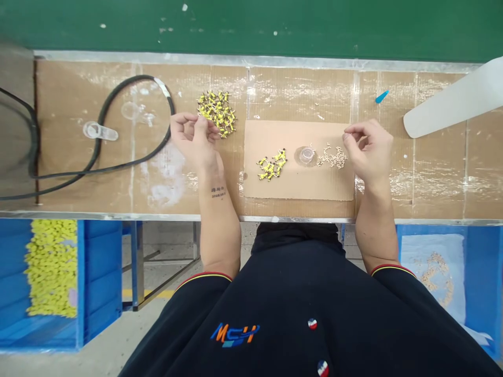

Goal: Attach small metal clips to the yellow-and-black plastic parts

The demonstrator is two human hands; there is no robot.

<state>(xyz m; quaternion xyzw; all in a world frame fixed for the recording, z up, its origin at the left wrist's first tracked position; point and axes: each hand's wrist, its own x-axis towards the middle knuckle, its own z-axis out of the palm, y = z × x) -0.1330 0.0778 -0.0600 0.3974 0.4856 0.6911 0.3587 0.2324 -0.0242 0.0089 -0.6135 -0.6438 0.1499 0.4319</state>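
My left hand (pixel 196 139) is over the work surface, at the left edge of a pile of small yellow pieces with dark ends (pixel 220 112). Its fingers are curled in toward the thumb; whatever they may hold is too small to make out. On the right, my right hand (pixel 369 149) has thumb and index finger pinched together beside a scatter of tiny beige parts (pixel 336 157); anything in the pinch cannot be made out. Between the hands lies a cardboard sheet (pixel 298 186), bearing a smaller group of yellow pieces (pixel 271 166) and a small clear cup (pixel 306 155).
A black cable (pixel 108 104) loops over the table's left side, near a clear plastic piece (pixel 100 131). A blue pointed cap (pixel 381 97) and a white tapered object (pixel 451 99) are at right. Blue bins (pixel 100 272) stand below the front edge, one with yellow pieces.
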